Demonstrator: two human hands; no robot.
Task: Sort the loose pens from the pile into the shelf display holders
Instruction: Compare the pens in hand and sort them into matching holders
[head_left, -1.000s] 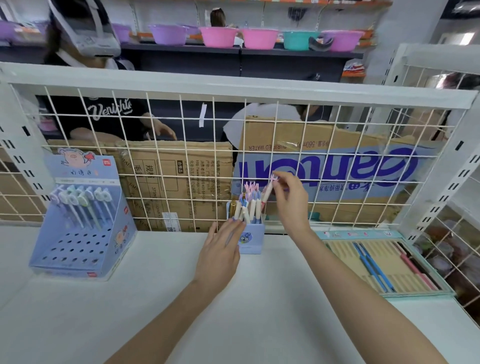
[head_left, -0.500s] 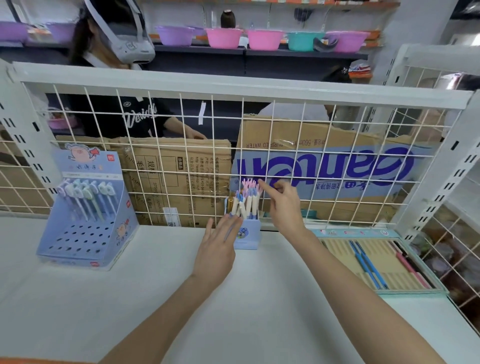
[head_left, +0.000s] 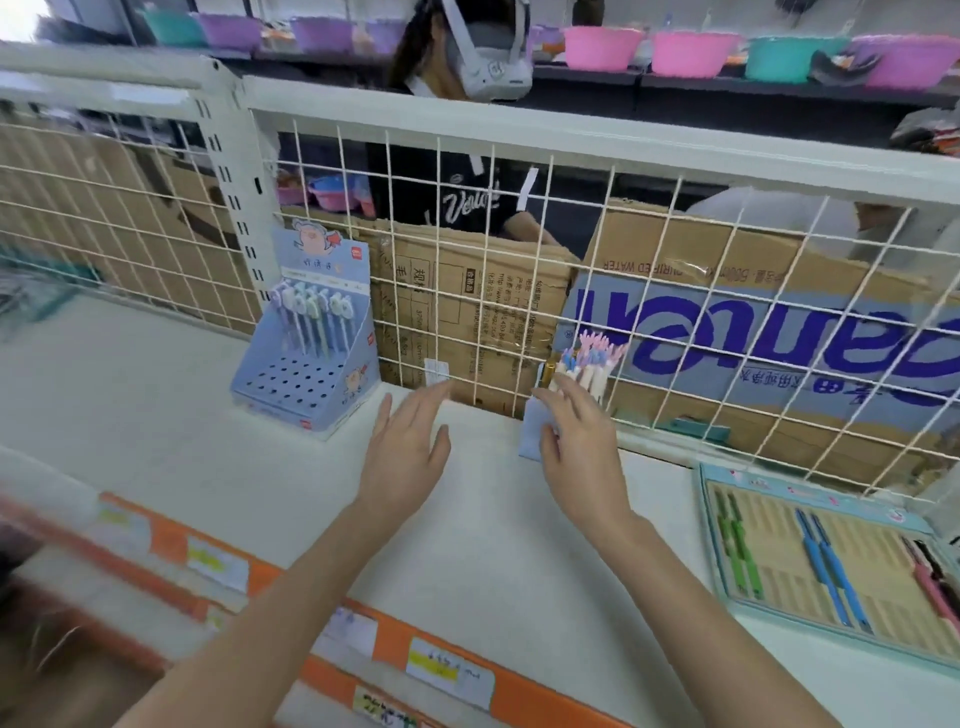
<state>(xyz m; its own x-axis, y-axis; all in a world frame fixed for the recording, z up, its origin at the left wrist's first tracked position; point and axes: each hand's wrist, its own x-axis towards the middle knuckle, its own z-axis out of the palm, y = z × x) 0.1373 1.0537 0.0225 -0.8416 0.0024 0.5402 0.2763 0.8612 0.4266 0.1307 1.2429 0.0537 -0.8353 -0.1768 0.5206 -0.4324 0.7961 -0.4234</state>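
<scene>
Both hands have dropped away from the pen tips since a moment ago. Her right hand (head_left: 582, 447) now lies with straight fingers against the small blue pen holder (head_left: 531, 435); her left hand (head_left: 408, 452) hovers spread and empty. Upright pens (head_left: 584, 364) fill that holder, just ahead of the right hand on the shelf (head_left: 156, 415); the tiered display stand (head_left: 306, 374) sits further left.

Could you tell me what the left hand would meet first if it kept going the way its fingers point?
Probably the wire grid; the left hand holds nothing, though depth is unclear.
</scene>
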